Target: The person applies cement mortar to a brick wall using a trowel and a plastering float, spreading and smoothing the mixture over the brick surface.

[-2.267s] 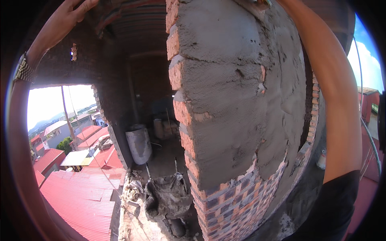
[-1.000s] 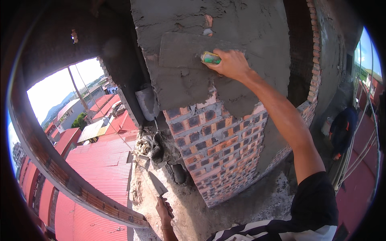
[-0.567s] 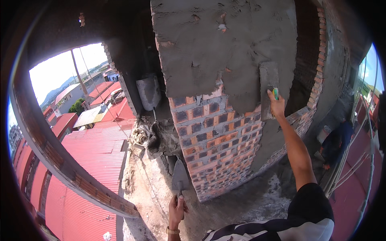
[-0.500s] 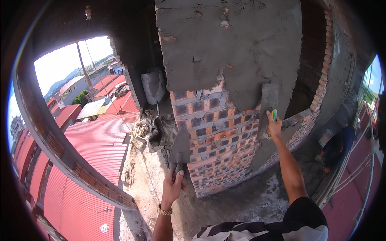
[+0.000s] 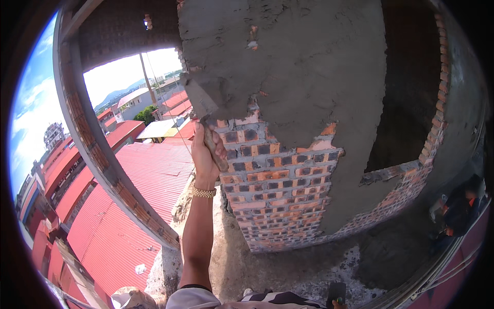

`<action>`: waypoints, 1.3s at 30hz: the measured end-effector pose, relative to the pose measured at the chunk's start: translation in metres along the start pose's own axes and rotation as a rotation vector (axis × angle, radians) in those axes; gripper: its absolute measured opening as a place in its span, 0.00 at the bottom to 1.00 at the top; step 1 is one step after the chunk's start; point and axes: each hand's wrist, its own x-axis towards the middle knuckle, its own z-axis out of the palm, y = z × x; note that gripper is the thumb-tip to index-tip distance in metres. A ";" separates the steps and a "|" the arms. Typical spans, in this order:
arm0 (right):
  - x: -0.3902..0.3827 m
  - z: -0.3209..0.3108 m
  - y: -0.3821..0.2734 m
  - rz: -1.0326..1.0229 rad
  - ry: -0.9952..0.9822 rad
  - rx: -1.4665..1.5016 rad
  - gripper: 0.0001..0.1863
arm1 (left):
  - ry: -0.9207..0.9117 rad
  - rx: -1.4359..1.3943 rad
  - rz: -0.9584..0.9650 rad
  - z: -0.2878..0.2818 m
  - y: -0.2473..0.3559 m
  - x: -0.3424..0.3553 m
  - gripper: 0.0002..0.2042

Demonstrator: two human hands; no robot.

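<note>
My left hand, with a gold watch at the wrist, is closed round the handle of a pointed metal trowel, whose blade is raised against the left edge of the grey plastered wall, just above a band of exposed brick. At the bottom edge of the picture, a sliver of my right hand shows on the handle of a dark rectangular float; most of that hand is out of sight.
A co-worker in dark clothing bends low at the right, beside long pipes. A dark opening cuts the wall. At left, a concrete and brick post stands by the drop to red corrugated roofs. A sack lies bottom left.
My left hand has raised the trowel to the wall's left edge. My right hand and float have dropped from the wall to the bottom edge. The view has swung round.
</note>
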 end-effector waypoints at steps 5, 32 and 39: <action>0.032 -0.096 0.030 0.104 0.091 0.170 0.23 | 0.072 -0.429 0.312 -0.019 -0.027 -0.146 0.22; 0.218 -0.322 -0.070 0.023 -0.037 0.893 0.23 | -1.160 0.815 -1.785 0.198 -0.797 -0.427 0.16; 0.521 -0.279 0.004 0.105 0.072 0.059 0.22 | -1.766 1.306 -0.692 0.149 -1.107 -0.573 0.28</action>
